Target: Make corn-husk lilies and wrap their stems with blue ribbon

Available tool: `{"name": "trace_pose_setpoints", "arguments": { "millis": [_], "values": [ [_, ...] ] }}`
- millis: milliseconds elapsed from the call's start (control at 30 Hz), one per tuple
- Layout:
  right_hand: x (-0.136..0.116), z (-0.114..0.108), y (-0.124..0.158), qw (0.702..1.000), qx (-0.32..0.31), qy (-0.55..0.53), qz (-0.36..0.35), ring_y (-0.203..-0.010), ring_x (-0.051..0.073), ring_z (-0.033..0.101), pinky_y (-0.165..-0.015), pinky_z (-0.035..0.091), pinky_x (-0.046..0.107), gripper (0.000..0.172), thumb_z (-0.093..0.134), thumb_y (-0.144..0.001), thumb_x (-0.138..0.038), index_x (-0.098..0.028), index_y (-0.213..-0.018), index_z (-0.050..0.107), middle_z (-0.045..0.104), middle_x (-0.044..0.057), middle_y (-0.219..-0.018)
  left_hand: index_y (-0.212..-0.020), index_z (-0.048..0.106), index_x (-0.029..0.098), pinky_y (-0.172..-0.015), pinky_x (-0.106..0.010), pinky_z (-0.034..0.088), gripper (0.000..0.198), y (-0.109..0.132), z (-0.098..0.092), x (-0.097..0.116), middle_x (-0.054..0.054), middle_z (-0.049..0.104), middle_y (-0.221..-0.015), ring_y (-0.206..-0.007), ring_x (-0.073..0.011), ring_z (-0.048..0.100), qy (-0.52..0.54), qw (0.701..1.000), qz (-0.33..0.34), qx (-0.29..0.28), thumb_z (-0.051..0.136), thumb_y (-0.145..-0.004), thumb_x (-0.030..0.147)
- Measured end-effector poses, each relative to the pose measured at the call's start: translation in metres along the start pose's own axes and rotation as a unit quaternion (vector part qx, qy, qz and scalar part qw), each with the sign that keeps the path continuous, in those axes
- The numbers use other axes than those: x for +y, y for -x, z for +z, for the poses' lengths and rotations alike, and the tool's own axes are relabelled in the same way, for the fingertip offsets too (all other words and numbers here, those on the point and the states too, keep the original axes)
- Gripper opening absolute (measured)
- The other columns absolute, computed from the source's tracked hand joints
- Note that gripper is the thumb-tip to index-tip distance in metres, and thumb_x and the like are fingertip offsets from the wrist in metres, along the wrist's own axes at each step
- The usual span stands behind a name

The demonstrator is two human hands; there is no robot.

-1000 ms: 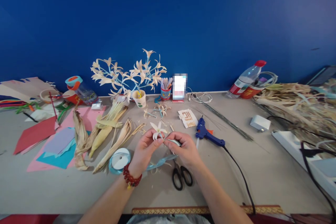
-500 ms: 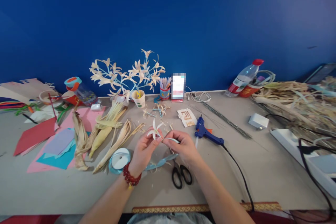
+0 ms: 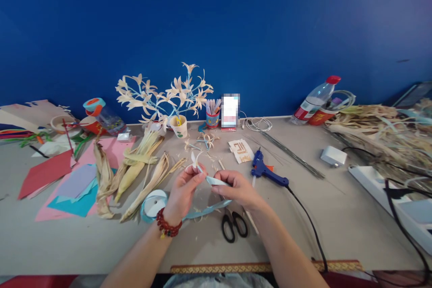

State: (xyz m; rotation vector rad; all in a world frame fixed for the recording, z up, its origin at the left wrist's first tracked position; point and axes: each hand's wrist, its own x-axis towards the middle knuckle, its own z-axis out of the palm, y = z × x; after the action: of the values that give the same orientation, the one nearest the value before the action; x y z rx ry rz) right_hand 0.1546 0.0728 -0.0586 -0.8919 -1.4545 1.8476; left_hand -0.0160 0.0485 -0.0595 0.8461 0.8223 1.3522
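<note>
My left hand (image 3: 185, 189) pinches a small white flower (image 3: 195, 160) by its base, petals tilted up and away. Between thumb and fingers, my right hand (image 3: 238, 187) holds light blue ribbon (image 3: 216, 181), which is stretched across to the flower's stem at the left fingertips. More of the ribbon droops below my hands towards the ribbon roll (image 3: 155, 203), by my left wrist. Black-handled scissors (image 3: 234, 226) lie under my right hand, their blades partly hidden. A blue glue gun (image 3: 268, 168) rests to the right of that hand.
Behind my hands, made flowers stand in a paper cup (image 3: 178, 127). Dried corn husks (image 3: 148, 189) and coloured paper (image 3: 72, 189) lie left. To the right are wires (image 3: 293, 153), a power strip (image 3: 388, 207) and a bottle (image 3: 312, 101). The glue gun's cord (image 3: 308, 222) runs to the front edge.
The flower has turned and tipped, its petals now seen more from the side. My right hand has shifted slightly, and a wider piece of ribbon shows between my hands.
</note>
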Motion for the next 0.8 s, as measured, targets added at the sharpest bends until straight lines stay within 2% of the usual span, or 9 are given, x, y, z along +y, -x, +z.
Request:
{"name": "trace_pose_setpoints", "arguments": {
  "millis": [100,200,300,367,433,633,800],
  "values": [
    [-0.002,-0.003,0.001,0.998,-0.025,0.056,0.001,-0.057,0.008,0.038,-0.053,0.03,0.02,0.028,0.072,-0.075,-0.038,-0.016,-0.07,0.057,0.044,-0.005,-0.061,-0.076,0.061,0.017,-0.077,-0.025,0.039,0.009,0.0,0.0,0.001,0.0,0.053,-0.082,-0.079,-0.0128,0.048,-0.008,1.0,0.004,0.002,0.068,-0.08,0.021],
    [-0.009,-0.006,0.004,0.997,-0.034,0.065,-0.021,-0.063,0.011,0.045,-0.058,0.036,0.021,0.029,0.075,-0.074,-0.04,-0.016,-0.084,0.061,0.051,-0.003,-0.072,-0.076,0.061,0.017,-0.075,-0.025,0.039,0.01,0.001,-0.001,0.001,-0.001,0.053,-0.082,-0.078,-0.013,0.048,-0.025,1.0,0.006,0.0,0.068,-0.08,0.022],
    [-0.014,-0.008,0.006,0.996,0.02,0.059,-0.058,-0.066,0.012,0.048,-0.058,0.039,0.022,0.036,0.075,-0.072,-0.044,-0.017,-0.092,0.06,0.055,-0.001,-0.079,-0.078,0.062,0.016,-0.075,-0.025,0.039,0.009,0.001,-0.001,0.001,-0.001,0.054,-0.083,-0.078,-0.0135,0.048,-0.054,0.998,0.017,0.001,0.068,-0.08,0.023],
    [-0.014,-0.008,0.007,0.989,0.075,0.096,-0.088,-0.065,0.012,0.047,-0.056,0.038,0.021,0.033,0.075,-0.072,-0.043,-0.017,-0.086,0.06,0.054,-0.001,-0.076,-0.078,0.063,0.017,-0.075,-0.025,0.039,0.009,0.001,-0.001,0.0,-0.001,0.054,-0.083,-0.079,-0.0137,0.049,-0.074,0.997,0.025,-0.002,0.068,-0.08,0.023],
    [-0.012,-0.004,0.006,0.978,0.106,0.144,-0.111,-0.064,0.011,0.046,-0.055,0.036,0.02,0.029,0.075,-0.073,-0.04,-0.017,-0.08,0.058,0.053,-0.002,-0.073,-0.077,0.064,0.017,-0.075,-0.025,0.039,0.008,0.002,-0.001,0.0,-0.001,0.055,-0.083,-0.079,-0.0138,0.049,-0.092,0.995,0.036,-0.007,0.068,-0.081,0.023],
    [-0.006,0.009,0.004,0.949,0.145,0.226,-0.166,-0.065,0.012,0.048,-0.058,0.036,0.021,0.016,0.071,-0.078,-0.028,-0.018,-0.077,0.059,0.055,-0.002,-0.07,-0.08,0.066,0.018,-0.075,-0.025,0.041,0.005,0.002,-0.002,-0.005,0.0,0.057,-0.082,-0.079,-0.0135,0.05,-0.116,0.992,0.045,-0.013,0.068,-0.081,0.022],
    [-0.008,0.009,0.006,0.953,0.137,0.223,-0.152,-0.062,0.012,0.051,-0.058,0.037,0.022,0.013,0.066,-0.082,-0.03,-0.017,-0.078,0.064,0.06,-0.002,-0.066,-0.078,0.066,0.017,-0.074,-0.025,0.041,0.007,0.002,-0.002,-0.006,-0.001,0.058,-0.081,-0.078,-0.0141,0.051,-0.101,0.994,0.029,-0.004,0.069,-0.08,0.023]
  ]
}}
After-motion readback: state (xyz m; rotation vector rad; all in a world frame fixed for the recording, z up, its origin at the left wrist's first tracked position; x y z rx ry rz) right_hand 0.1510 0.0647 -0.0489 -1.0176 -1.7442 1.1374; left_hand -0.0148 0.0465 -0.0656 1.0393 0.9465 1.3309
